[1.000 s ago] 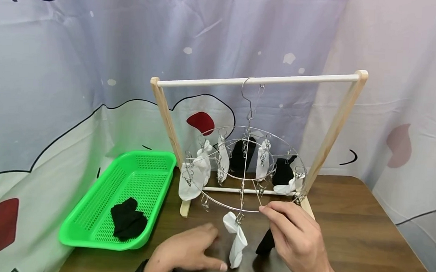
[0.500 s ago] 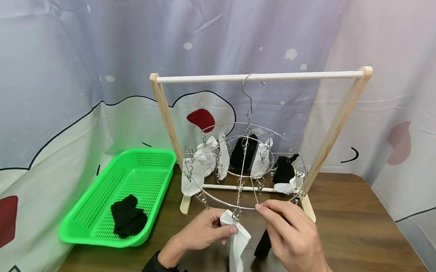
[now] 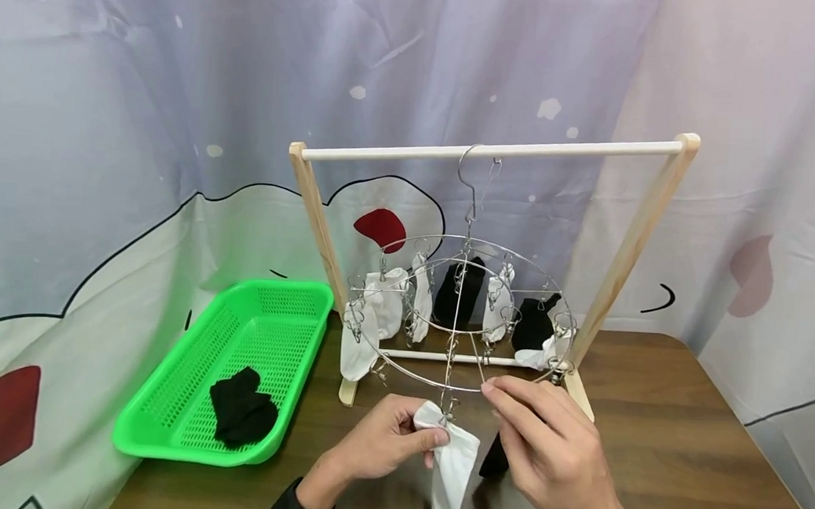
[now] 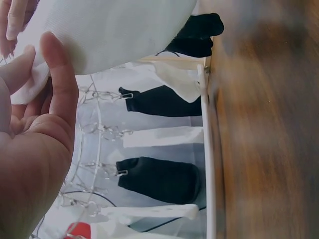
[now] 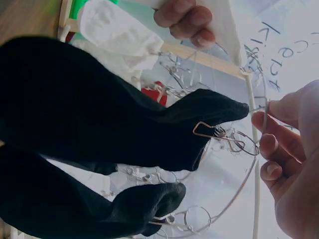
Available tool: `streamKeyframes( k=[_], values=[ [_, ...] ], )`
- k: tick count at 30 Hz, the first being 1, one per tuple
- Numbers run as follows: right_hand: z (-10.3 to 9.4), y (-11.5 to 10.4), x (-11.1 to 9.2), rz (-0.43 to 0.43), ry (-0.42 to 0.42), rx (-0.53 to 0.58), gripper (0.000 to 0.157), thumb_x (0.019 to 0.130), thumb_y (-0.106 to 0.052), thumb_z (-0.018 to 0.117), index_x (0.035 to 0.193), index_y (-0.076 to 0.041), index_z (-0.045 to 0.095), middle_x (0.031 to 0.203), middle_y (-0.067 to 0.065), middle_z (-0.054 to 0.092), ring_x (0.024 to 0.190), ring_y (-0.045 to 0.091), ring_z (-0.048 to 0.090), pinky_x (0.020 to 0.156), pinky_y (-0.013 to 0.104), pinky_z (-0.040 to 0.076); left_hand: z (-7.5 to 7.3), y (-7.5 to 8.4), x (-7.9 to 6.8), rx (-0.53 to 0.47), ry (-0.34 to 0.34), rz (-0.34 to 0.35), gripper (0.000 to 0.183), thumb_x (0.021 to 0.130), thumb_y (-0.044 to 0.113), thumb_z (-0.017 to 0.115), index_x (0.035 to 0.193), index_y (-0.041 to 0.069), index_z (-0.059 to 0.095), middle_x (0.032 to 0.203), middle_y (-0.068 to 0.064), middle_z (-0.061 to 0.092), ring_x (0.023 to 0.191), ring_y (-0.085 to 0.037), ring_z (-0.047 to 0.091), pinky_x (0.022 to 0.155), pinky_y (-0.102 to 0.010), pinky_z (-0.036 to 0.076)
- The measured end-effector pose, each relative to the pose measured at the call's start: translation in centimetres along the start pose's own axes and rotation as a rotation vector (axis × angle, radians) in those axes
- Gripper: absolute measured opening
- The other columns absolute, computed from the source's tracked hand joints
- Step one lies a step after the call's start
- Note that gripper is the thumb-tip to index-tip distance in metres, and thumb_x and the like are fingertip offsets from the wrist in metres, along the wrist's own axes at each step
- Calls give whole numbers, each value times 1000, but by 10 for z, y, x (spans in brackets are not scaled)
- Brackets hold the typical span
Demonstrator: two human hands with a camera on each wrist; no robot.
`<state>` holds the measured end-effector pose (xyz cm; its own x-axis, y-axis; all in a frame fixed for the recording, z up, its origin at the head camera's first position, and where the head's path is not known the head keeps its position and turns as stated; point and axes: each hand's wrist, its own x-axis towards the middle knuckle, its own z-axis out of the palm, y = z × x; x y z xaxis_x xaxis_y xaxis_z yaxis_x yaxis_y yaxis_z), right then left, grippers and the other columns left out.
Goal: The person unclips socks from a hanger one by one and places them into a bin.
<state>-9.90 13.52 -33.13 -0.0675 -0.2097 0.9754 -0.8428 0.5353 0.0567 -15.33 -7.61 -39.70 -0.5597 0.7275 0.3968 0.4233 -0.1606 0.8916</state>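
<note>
At the near side of a round metal sock hanger point(image 3: 409, 374), my left hand point(image 3: 382, 439) pinches the top edge of a white sock point(image 3: 456, 473) between thumb and fingers. A wire clip point(image 3: 448, 412) sits at that edge, and the sock hangs below it. My right hand point(image 3: 552, 447) pinches the hanger's outer ring with thumb and fingertips. Close by that hand in the right wrist view, a black sock point(image 5: 109, 109) hangs from a clip, with another black sock point(image 5: 89, 204) beside it. In the head view the right hand partly hides a black sock point(image 3: 495, 459).
The hanger hooks over the white bar point(image 3: 398, 154) of a wooden stand point(image 3: 644, 227). Several white and black socks are clipped along its far side. To the left, a green basket point(image 3: 122, 439) holds crumpled black fabric point(image 3: 242, 410). A patterned curtain point(image 3: 251, 88) closes off the back.
My left hand has moved up to the white sock and taken hold of its top edge. The sock has turned its broader side forward. My right hand stays at the ring.
</note>
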Motion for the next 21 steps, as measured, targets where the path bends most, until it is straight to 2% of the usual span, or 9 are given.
streamKeyframes(
  k=[4,6,8,11,13,15,21],
  values=[
    [-5,0,2,27,106,33,15,73,2,63,86,7,67,80,18,66,67,22,57,56,24,46,1,1,-2,-1,17,9,5,85,4,58,86,0,61,66,-23,60,52,-15,57,44,-26,52],
    [-5,-1,1,34,141,60,13,70,4,64,82,7,68,75,16,64,63,21,56,54,21,46,1,1,-2,-7,24,13,5,85,3,58,86,0,61,67,-25,60,51,-17,57,44,-26,53],
    [-4,-2,0,42,122,86,14,69,5,63,82,6,68,73,14,63,62,18,55,53,21,46,2,1,-2,-10,25,14,5,85,3,58,87,0,61,67,-26,60,50,-22,57,44,-27,53],
    [3,-7,-2,57,18,104,19,71,2,65,90,5,67,78,12,65,68,19,58,58,24,50,4,2,-1,-19,18,14,6,85,3,57,88,0,61,69,-27,59,50,-26,56,45,-27,53],
    [8,-10,-3,81,-51,108,24,73,-1,66,96,4,66,84,12,66,73,20,60,63,26,52,6,3,0,-27,12,10,7,85,3,57,90,0,61,70,-27,60,51,-25,56,45,-27,53],
    [13,-14,-3,106,-85,115,28,74,-3,68,100,3,65,89,13,66,77,21,61,67,27,53,8,4,0,-26,9,13,8,86,3,57,91,0,61,72,-26,60,51,-23,57,45,-28,54],
    [23,-19,-5,188,-62,169,31,70,-1,71,100,1,66,93,13,67,82,25,61,74,28,53,17,13,3,34,18,20,9,86,7,57,94,3,61,71,-21,61,49,-19,57,43,-26,53]
  ],
)
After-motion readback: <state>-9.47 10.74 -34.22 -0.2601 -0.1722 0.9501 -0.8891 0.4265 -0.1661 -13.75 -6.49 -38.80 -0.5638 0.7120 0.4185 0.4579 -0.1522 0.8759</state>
